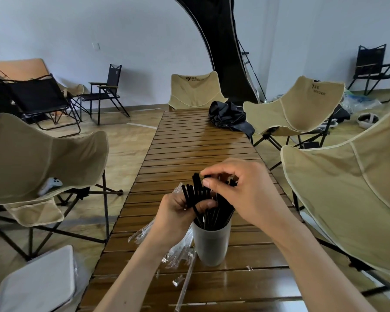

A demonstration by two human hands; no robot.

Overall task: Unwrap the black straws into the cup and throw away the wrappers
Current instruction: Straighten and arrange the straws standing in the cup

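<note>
Straws [200, 194] are gripped in a bunch by the left hand [178, 212] over the white cup [211, 244], seemingly for steadying; one tip is pinched by the right hand [239, 190]. Wrappers [178, 251] lie beside the cup.

I see a slatted wooden table [189, 140] under the hands, black fabric bundle [229, 117] far beyond them, beige camp chairs [297, 109] both sides, white game controller [51, 184] on the left one.
</note>
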